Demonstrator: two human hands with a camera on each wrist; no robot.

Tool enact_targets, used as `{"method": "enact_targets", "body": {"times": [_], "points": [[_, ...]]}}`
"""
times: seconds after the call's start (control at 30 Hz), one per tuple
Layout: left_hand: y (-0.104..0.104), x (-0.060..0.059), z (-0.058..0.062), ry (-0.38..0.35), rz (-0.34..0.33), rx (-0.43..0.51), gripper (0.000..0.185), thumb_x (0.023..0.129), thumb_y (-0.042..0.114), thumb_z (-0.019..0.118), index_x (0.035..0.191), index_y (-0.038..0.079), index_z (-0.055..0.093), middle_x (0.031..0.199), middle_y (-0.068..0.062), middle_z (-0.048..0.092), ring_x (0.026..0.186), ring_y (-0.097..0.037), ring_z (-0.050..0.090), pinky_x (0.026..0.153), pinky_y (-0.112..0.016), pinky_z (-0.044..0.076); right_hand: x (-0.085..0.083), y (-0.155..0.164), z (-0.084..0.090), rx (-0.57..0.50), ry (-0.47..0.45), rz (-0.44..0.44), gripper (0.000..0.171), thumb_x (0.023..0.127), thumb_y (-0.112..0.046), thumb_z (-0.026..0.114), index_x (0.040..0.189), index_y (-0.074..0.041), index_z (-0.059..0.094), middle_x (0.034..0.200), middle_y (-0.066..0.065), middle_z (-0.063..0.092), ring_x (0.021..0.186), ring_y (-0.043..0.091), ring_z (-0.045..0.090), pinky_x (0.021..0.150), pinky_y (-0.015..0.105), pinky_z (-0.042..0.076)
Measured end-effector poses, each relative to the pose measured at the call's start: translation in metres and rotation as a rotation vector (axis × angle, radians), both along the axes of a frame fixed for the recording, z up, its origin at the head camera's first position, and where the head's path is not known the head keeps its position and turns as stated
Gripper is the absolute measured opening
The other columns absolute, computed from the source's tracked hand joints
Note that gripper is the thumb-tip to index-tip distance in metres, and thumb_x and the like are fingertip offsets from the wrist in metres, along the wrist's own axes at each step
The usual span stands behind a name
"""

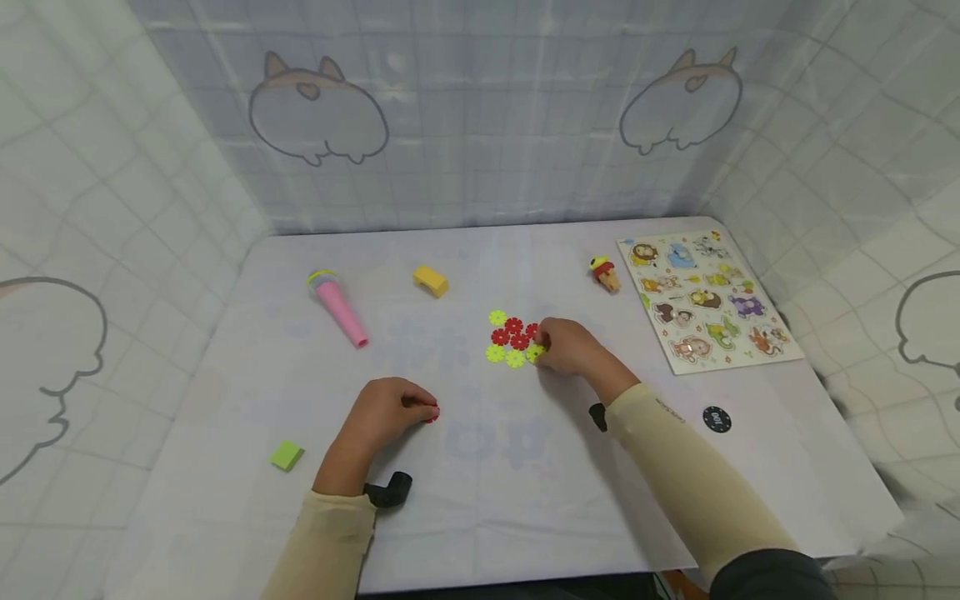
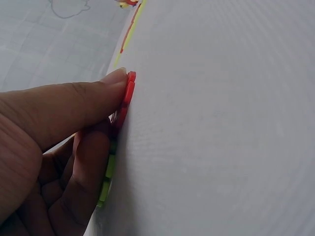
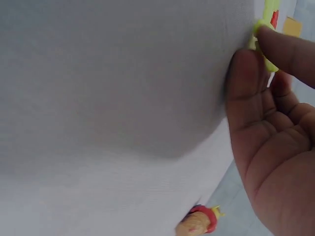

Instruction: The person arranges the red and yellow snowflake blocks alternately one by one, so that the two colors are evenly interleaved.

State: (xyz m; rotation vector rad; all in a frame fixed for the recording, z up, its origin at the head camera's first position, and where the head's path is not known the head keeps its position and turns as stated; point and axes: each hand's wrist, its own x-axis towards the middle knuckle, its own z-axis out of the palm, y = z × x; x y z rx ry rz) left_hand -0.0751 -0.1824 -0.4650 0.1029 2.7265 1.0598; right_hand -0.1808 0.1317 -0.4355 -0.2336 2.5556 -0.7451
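My left hand pinches a red flower-shaped piece between thumb and fingers, its edge close to the table. A green notched edge shows beside the lower fingers in the left wrist view; whether they hold it I cannot tell. To the right, my right hand pinches a yellow-green flower-shaped piece by thumb and forefinger at the group's right end. Several red flower pieces lie in the middle of that group, with yellow-green ones in front and one behind. The right fingers partly hide the nearest pieces.
Behind lie a pink toy microphone, a yellow arched block and a small red-and-tan toy. An animal picture board lies at right, a black round chip before it. A green block sits left of the left hand.
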Motion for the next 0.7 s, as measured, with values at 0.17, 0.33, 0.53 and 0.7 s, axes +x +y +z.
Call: {"method": "enact_targets", "body": {"times": [0.17, 0.33, 0.53, 0.7], "points": [[-0.002, 0.002, -0.003, -0.006, -0.001, 0.005, 0.008, 0.085, 0.020, 0.088, 0.089, 0.026, 0.083, 0.084, 0.014, 0.071, 0.087, -0.010, 0.064, 0.081, -0.036, 0.053, 0.002, 0.010, 0.000, -0.157, -0.036, -0.089, 0.018, 0.097, -0.011, 0.073, 0.111, -0.007, 0.063, 0.104, 0.010, 0.062, 0.089, 0.025, 0.060, 0.075, 0.036, 0.052], [-0.001, 0.003, -0.002, -0.011, 0.001, 0.000, 0.008, 0.085, 0.022, 0.088, 0.090, 0.027, 0.083, 0.085, 0.014, 0.071, 0.087, -0.010, 0.063, 0.082, -0.036, 0.053, 0.007, 0.014, 0.002, -0.286, -0.040, -0.128, 0.017, 0.096, -0.012, 0.073, 0.110, -0.006, 0.066, 0.103, 0.011, 0.063, 0.084, 0.024, 0.064, 0.072, 0.034, 0.054], [-0.002, 0.002, -0.001, -0.011, 0.006, -0.013, 0.009, 0.084, 0.024, 0.088, 0.091, 0.026, 0.084, 0.085, 0.013, 0.071, 0.086, -0.011, 0.063, 0.081, -0.037, 0.052, 0.028, -0.009, 0.010, -0.397, -0.044, -0.008, 0.012, 0.094, -0.008, 0.074, 0.104, -0.004, 0.069, 0.098, 0.010, 0.067, 0.079, 0.022, 0.069, 0.073, 0.035, 0.056], [-0.001, -0.002, -0.001, -0.007, -0.008, -0.011, 0.010, 0.084, 0.026, 0.089, 0.093, 0.026, 0.084, 0.086, 0.014, 0.071, 0.087, -0.010, 0.063, 0.081, -0.037, 0.052, 0.045, -0.043, 0.008, -0.376, -0.061, 0.112, 0.011, 0.092, -0.010, 0.076, 0.102, -0.008, 0.071, 0.091, 0.002, 0.068, 0.074, 0.018, 0.068, 0.070, 0.032, 0.055]]}}
